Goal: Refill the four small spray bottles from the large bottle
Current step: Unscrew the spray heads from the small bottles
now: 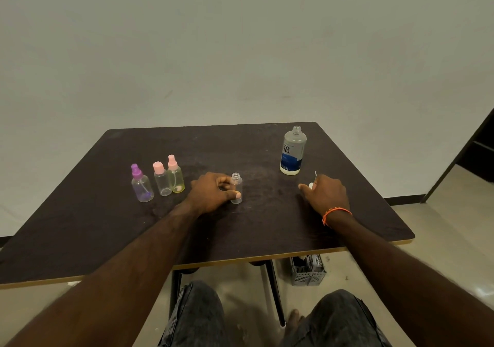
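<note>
Four small clear plastic spray bottles stand on the dark brown worktop [267,226], and only one is open. That uncapped clear bottle [236,188] sits upright at the centre of the frame, its threaded neck bare, and it looks empty or nearly so. The left hand [213,194] holds it, fingers [236,194] curled round its lower body with the thumb across the front.

Left of centre, the other three stand close together in a row with their tops on: a purple-tinted bottle with a purple spray head [141,184], a clear bottle with a pink cap [162,179] and a yellow-green bottle with a pink spray head [175,174]. How full they are cannot be told.

The right hand [327,194], right of centre, is closed on a small white spray top [311,185], whose thin dip tube [315,173] pokes up behind the knuckles.

The large clear bottle with a blue and white label [293,151] stands upright and uncapped in the upper right of the worktop, well apart from both hands, with only a low band of liquid visible.

By the look of it, the task is early: one bottle opened and ready, no pouring under way, three bottles unopened.
</note>
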Demonstrator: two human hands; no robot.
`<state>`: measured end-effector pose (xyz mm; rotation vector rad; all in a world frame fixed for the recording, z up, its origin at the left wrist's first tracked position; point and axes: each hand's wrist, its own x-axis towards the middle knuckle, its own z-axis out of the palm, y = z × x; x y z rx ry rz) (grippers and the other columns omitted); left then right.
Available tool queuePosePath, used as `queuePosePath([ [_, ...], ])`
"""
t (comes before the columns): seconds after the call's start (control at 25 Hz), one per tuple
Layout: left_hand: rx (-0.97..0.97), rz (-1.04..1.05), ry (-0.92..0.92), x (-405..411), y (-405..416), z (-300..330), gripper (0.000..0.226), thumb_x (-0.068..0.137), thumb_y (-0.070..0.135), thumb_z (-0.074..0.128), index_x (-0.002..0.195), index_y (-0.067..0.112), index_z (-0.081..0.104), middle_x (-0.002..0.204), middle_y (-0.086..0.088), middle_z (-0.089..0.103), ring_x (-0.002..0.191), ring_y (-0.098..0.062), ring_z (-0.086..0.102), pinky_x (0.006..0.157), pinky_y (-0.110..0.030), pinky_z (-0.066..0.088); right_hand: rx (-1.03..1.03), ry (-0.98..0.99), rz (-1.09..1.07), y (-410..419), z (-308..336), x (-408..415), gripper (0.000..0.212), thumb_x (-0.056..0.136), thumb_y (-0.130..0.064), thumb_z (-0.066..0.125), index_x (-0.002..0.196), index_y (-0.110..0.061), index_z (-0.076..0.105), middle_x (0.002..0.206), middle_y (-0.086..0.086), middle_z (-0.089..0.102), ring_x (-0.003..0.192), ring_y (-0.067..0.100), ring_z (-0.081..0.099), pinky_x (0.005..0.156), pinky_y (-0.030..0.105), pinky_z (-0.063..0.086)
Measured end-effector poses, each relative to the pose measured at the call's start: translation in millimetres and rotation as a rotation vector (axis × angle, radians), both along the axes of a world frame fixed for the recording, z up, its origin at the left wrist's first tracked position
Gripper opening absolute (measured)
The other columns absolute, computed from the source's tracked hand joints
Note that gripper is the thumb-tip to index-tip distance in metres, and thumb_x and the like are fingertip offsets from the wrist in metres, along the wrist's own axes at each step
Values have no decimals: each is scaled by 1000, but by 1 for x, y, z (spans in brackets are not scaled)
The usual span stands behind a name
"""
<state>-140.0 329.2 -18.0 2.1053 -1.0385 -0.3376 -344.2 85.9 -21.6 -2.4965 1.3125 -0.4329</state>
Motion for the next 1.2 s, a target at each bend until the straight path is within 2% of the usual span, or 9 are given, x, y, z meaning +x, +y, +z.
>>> queuePosePath([
  [0.24,-11,-13,16,-2,1,0,21,81,38,87,95,26,78,88,12,78,88,-3,73,99,-48,55,-38,-18,-5,5,4,-2,59,86,-62,65,118,-12,62,107,9,71,91,26,67,79,38,58],
  [0.4,16,-2,2,1,2,-3,43,63,71,75,90,37,76,87,21,76,90,0,72,101,-54,51,-49,-30,4,7,10,-2,59,86,-62,65,119,-14,60,108,9,70,93,26,67,80,39,58],
  [0.52,21,13,2,3,1,-7,38,64,72,75,89,44,73,89,24,75,94,0,70,102,-56,49,-36,-17,7,9,10,-3,57,87,-62,64,118,-15,59,108,8,70,92,26,66,79,39,58],
  [0.64,11,25,13,1,1,-9,26,70,62,80,90,46,72,91,23,76,96,0,70,104,-55,47,-96,-65,39,19,12,-2,46,90,-58,62,109,-17,59,99,4,68,84,20,63,73,34,55],
  [0.72,17,25,12,1,1,-9,31,66,68,76,87,46,72,89,24,75,95,0,70,104,-54,47,-134,-153,158,30,15,3,30,93,-48,62,98,-19,58,93,1,66,79,15,59,70,30,52],
  [0.84,19,22,-23,0,-1,-8,38,64,76,66,86,45,70,87,27,74,91,0,69,102,-55,47,-63,-172,453,52,20,24,15,93,-37,64,101,-27,56,92,-8,61,80,8,58,77,32,54],
  [0.96,15,41,-66,-1,-2,-12,38,67,74,65,92,46,71,85,26,73,89,1,68,100,-53,48,104,-124,669,76,21,57,39,90,-32,68,127,-28,54,103,-9,65,86,7,61,88,35,55],
  [1.04,28,57,-102,0,-2,-9,37,69,72,65,96,47,72,85,24,74,89,1,68,99,-51,48,198,-157,685,89,21,77,46,91,-27,66,134,-26,53,112,-5,67,95,9,64,94,35,54],
  [1.2,21,159,-199,21,-13,4,28,79,56,74,97,36,66,91,17,74,92,-6,68,98,-48,48,268,-283,604,87,28,113,35,92,-18,65,127,-21,61,116,0,68,102,10,63,93,28,52],
])
